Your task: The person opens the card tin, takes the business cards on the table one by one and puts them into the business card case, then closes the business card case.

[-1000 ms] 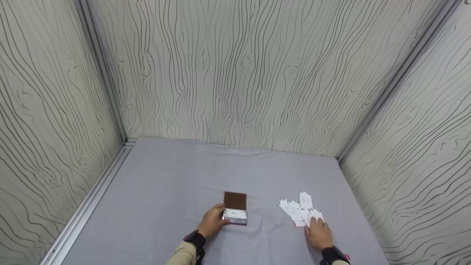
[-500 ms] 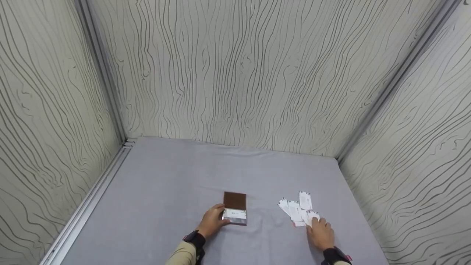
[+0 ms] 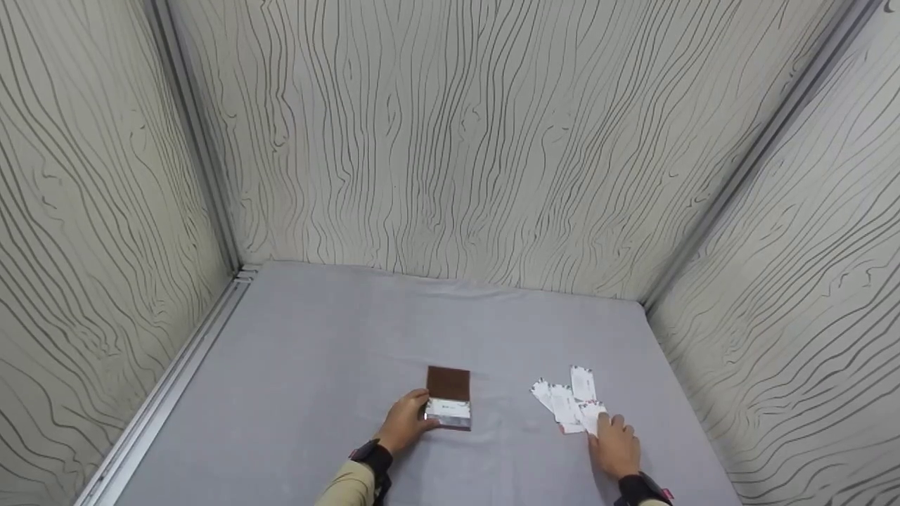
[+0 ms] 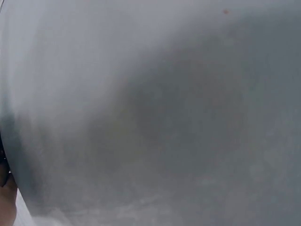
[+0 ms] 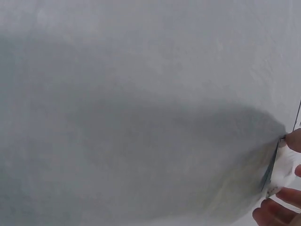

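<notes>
My left hand [image 3: 403,425] grips the left side of a brown card holder [image 3: 448,383] that lies spread on the cloth. A white printed card [image 3: 451,405] sits in its lower half, above a shiny strip. To the right, several white business cards [image 3: 564,406] overlap in a loose fan. My right hand [image 3: 616,446] is at the near right end of that fan. In the right wrist view its thumb and fingers pinch a white card [image 5: 282,169] by the edges, tilted off the cloth. Only a sliver of the left hand [image 4: 6,207] shows in the left wrist view.
A grey cloth [image 3: 337,337] with slight wrinkles covers the table. Pale panels with dark wavy lines [image 3: 436,140] stand behind and at both sides. A metal rail [image 3: 169,393] runs along the left edge.
The right hand has shifted slightly right, and more of the card fan's right end shows. The left hand and card holder have stayed in place.
</notes>
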Available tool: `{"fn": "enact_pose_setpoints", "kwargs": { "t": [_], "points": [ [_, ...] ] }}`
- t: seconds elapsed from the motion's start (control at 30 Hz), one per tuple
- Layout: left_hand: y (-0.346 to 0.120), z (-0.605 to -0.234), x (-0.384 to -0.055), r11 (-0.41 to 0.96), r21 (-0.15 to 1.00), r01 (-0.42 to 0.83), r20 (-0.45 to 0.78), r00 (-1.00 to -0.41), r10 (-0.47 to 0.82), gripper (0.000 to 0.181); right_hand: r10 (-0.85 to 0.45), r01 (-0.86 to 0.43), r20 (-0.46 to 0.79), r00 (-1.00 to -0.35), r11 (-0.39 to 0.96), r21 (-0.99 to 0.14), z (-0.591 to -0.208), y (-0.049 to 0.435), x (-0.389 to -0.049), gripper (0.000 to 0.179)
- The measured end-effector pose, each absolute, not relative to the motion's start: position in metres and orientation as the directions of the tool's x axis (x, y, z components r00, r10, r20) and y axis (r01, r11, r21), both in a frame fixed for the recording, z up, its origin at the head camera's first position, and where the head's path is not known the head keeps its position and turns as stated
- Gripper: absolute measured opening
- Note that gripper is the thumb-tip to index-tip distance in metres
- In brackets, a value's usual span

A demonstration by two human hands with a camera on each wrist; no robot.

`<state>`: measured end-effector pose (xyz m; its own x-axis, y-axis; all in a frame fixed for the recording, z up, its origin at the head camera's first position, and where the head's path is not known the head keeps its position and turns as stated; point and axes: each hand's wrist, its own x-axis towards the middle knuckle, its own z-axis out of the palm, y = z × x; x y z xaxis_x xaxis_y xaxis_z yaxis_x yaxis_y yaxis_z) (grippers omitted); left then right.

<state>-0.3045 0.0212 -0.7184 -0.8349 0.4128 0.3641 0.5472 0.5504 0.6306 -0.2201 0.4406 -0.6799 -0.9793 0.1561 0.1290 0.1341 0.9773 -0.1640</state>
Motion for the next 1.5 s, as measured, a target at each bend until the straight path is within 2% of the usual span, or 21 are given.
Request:
{"fn": "enact_pose_setpoints", "kwargs": {
  "t": [0.27,0.4,0.53,0.8,1.0,1.17,1.5],
  "points": [
    [0.021,-0.717,-0.304,0.551,0.627,0.551,0.37,-0.833,0.412,0.048,0.168,0.13,0.161,-0.973,0.966,-0.223,-0.675,0.439,-0.224,0.042],
    [0.021,-0.716,-0.303,0.545,0.639,0.543,0.362,-0.837,0.41,0.048,0.148,0.094,0.226,-0.963,0.968,-0.232,-0.675,0.439,-0.224,0.035],
    [0.021,-0.716,-0.302,0.55,0.637,0.54,0.359,-0.839,0.409,0.049,0.131,0.054,0.305,-0.943,0.967,-0.249,-0.674,0.439,-0.224,0.036],
    [0.021,-0.715,-0.301,0.548,0.632,0.548,0.373,-0.835,0.405,0.049,0.148,0.055,0.312,-0.939,0.956,-0.289,-0.667,0.437,-0.226,0.041],
    [0.021,-0.714,-0.3,0.547,0.646,0.532,0.359,-0.845,0.397,0.051,0.108,-0.014,0.398,-0.911,0.957,-0.291,-0.667,0.435,-0.229,0.044],
    [0.021,-0.714,-0.3,0.551,0.649,0.525,0.349,-0.849,0.397,0.05,0.064,-0.086,0.464,-0.883,0.952,-0.295,-0.669,0.434,-0.23,0.04],
    [0.022,-0.715,-0.301,0.549,0.651,0.524,0.349,-0.849,0.397,0.05,0.025,-0.143,0.457,-0.889,0.934,-0.329,-0.672,0.428,-0.233,0.027]
  ]
}}
